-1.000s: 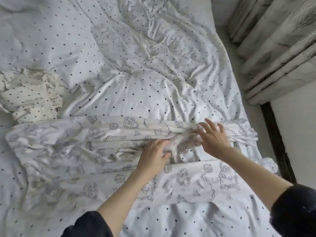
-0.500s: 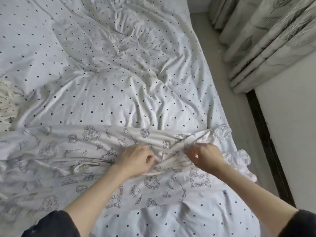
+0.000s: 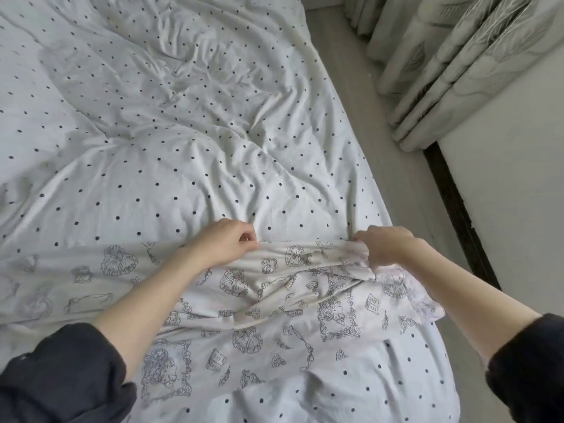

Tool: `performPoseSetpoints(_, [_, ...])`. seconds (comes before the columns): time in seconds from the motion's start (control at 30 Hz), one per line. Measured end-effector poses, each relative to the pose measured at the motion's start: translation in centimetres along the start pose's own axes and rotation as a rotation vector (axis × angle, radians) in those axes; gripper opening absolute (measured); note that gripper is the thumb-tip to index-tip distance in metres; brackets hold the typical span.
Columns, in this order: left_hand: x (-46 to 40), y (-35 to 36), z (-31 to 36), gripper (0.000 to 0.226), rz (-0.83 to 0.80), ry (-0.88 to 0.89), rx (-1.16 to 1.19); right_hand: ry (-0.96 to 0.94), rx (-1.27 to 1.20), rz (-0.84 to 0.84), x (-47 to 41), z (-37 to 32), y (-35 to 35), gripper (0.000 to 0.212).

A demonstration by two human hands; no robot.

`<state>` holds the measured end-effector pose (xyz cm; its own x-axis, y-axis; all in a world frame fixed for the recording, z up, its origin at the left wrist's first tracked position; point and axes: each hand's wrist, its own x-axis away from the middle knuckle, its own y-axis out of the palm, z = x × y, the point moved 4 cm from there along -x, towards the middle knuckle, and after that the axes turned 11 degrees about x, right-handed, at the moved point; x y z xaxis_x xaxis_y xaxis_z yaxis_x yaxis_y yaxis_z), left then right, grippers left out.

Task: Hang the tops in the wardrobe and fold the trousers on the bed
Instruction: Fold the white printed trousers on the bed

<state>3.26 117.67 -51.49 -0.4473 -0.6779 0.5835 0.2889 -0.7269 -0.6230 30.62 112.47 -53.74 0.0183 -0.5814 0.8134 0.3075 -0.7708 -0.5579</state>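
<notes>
No brand, label or readable writing shows anywhere — the only marks are line drawings of frilled hearts, open books, feathers and ribbons printed in dark outline on the pale trousers (image 3: 274,300).

The trousers lie flat on the bed (image 3: 183,132), their long axis running across it from left to right, parallel to the near edge of the bed. One end reaches off the left edge of the view; the other, a frilled hem, lies at the bed's right side, just short of its edge. The far fold of cloth forms a raised ridge, and below it the fabric bunches in loose creases.

Both hands hold that far ridge of the trousers. The left hand (image 3: 227,242) has its fingers curled into a near fist, pinching the top edge of the cloth. The right hand (image 3: 386,247), further along the ridge toward the bed's right side, has its fingers curled tightly round a gathered bunch of fabric. Between them the edge is drawn fairly straight.

Dark sleeves (image 3: 61,377) are pushed up both forearms. The bed wears a white sheet with small dark dots, much rumpled beyond the trousers. Right of the bed runs a strip of pale floor (image 3: 381,132), then leaf-patterned curtains (image 3: 457,65) — and a white wall with a dark skirting board (image 3: 457,215).
</notes>
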Motion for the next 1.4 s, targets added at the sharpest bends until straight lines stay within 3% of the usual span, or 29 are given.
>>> performPoseSetpoints(0.1, [0.3, -0.8, -0.4, 0.023, 0.050, -0.044, 0.044, -0.048, -0.146, 0.068, 0.5, 0.0, 0.1, 0.054])
performPoseSetpoints(0.23, [0.7, -1.1, -1.1, 0.008, 0.030, -0.037, -0.036, -0.028, -0.415, 0.217, -0.6, -0.5, -1.1, 0.034])
performPoseSetpoints(0.4, [1.9, -0.3, -1.8, 0.020, 0.002, -0.012, -0.129, -0.019, -0.212, 0.138, -1.1, -1.0, 0.1, 0.031])
performPoseSetpoints(0.6, [2.7, 0.0, -2.0, 0.016, 0.059, 0.062, -0.188, 0.087, -0.312, 0.366, -0.6, 0.3, -1.3, 0.019])
performPoseSetpoints(0.77, [2.4, -3.5, -1.6, 0.016, 0.277, 0.002, 0.108, 0.189, -0.411, 0.587, -0.4, 2.2, -5.2, 0.017])
performPoseSetpoints(0.97, [-0.7, -10.0, -0.1, 0.016, 0.680, 0.035, 0.100, 0.322, -0.690, 0.801, -2.0, 3.9, -10.5, 0.036])
performPoseSetpoints(1.07, [-1.3, -8.8, 0.1, 0.029, 0.723, 0.026, -0.017, 0.292, -0.740, 0.767, -2.4, 2.6, -9.8, 0.050])
performPoseSetpoints(1.2, [0.8, -2.6, 0.2, 0.025, 0.639, 0.141, -0.068, 0.335, -0.649, 0.648, -2.3, 0.3, -4.6, 0.042])
performPoseSetpoints(1.3, [2.1, 1.9, 0.2, 0.023, 0.516, 0.138, -0.044, 0.560, -0.858, 0.459, -2.4, 0.7, -0.3, 0.043])
performPoseSetpoints(1.4, [2.4, 4.1, 0.8, 0.029, 0.441, 0.155, -0.091, 0.571, -1.063, 0.432, -3.0, 1.6, 1.3, 0.027])
